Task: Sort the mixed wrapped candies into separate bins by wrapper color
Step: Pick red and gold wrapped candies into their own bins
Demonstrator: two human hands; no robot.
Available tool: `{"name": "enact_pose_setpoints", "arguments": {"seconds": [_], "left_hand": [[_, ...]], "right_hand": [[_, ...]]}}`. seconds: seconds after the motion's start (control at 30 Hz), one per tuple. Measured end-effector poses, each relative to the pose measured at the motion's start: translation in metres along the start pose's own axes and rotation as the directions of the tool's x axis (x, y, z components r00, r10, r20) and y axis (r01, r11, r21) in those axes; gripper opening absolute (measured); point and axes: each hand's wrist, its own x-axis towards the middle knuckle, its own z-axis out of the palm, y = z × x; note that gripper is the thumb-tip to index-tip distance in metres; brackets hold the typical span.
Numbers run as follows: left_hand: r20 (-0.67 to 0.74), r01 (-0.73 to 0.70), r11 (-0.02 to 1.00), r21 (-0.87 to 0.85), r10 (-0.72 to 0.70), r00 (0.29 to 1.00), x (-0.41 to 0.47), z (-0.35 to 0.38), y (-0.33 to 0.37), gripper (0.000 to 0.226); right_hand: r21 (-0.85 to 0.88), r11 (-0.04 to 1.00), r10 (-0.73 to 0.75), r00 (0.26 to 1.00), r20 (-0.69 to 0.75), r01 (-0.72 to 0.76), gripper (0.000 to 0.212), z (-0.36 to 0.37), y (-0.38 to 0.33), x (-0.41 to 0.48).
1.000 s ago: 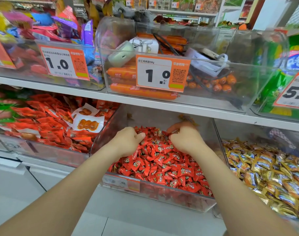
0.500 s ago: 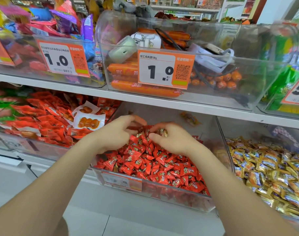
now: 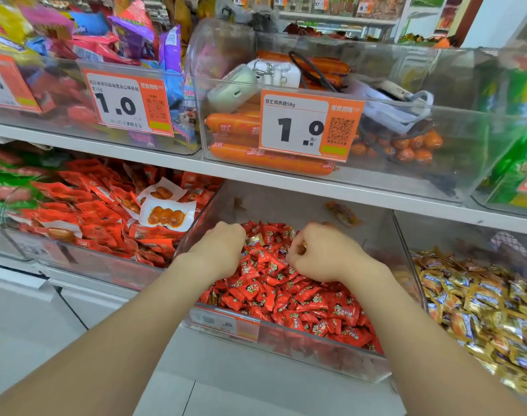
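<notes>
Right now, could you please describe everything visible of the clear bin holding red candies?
The bin is clear plastic, open-topped, sitting below the white shelf. Red candies fill it, with a gold candy between the hands. An orange-and-white label is on its front wall. The left hand and right hand, both curled, reach into the pile.

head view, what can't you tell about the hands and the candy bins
Head view:
Left hand: fingers curl into the red candies; its back hides any hold.
Right hand: gold glint at its fingers, too small to name.
Red bin's price label: blurred.
Gold candies: cut off by the right edge.
</notes>
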Motion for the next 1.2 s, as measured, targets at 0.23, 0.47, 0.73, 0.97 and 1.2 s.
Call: {"name": "enact_pose_setpoints", "arguments": {"seconds": [0.23, 0.47, 0.73, 0.97, 1.2], "left_hand": [[0.079, 0.002, 0.981, -0.195, 0.014, 0.997, 0.006, 0.000, 0.002, 0.016], [-0.150, 0.047, 0.977, -0.207, -0.079, 0.986, 0.004, -0.007, 0.007, 0.007], [-0.101, 0.065, 0.990, -0.123, -0.078, 0.992, 0.010, -0.004, 0.007, 0.015], [-0.156, 0.064, 0.996, 0.068, -0.053, 0.986, 0.009, 0.004, 0.014, 0.019], [-0.064, 0.103, 0.976, 0.190, -0.092, 0.994, 0.001, -0.004, 0.017, 0.050]], "right_hand": [[-0.001, 0.960, -0.277, 0.948, -0.157, 0.281, 0.036, 0.018, -0.025, 0.025], [-0.069, 0.953, -0.298, 0.953, -0.045, 0.295, 0.027, 0.035, -0.027, 0.057], [0.137, 0.951, -0.272, 0.961, -0.054, 0.277, 0.031, 0.041, -0.023, 0.060], [0.196, 0.957, -0.206, 0.977, -0.055, 0.213, 0.027, 0.020, -0.011, 0.052], [0.042, 0.984, -0.175, 0.985, 0.012, 0.174, 0.023, -0.008, 0.012, 0.025]]}}
